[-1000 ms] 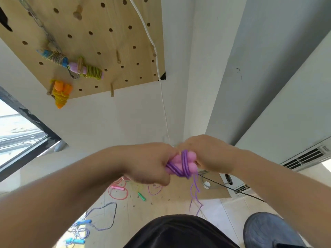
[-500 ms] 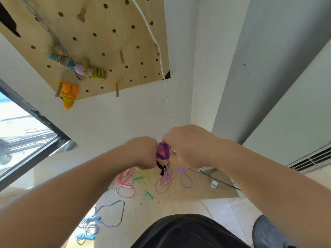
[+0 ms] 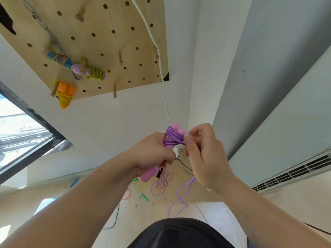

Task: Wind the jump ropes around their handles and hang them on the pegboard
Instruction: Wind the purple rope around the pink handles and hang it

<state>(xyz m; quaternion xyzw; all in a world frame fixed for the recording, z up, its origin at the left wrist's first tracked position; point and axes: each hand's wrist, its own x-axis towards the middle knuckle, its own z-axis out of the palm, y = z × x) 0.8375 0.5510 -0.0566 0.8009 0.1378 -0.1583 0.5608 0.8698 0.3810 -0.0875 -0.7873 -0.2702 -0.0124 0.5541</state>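
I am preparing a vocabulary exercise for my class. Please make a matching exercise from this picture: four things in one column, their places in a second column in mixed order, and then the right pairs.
Things
1. pink handles
2. orange bundle
3. green handle
4. purple rope

Places
a. lying on the floor
b. hanging on a peg, low on the left of the pegboard
c. gripped in the left hand
d. partly wound, the rest dangling below the right hand

Pairs: 1-c, 2-b, 3-a, 4-d
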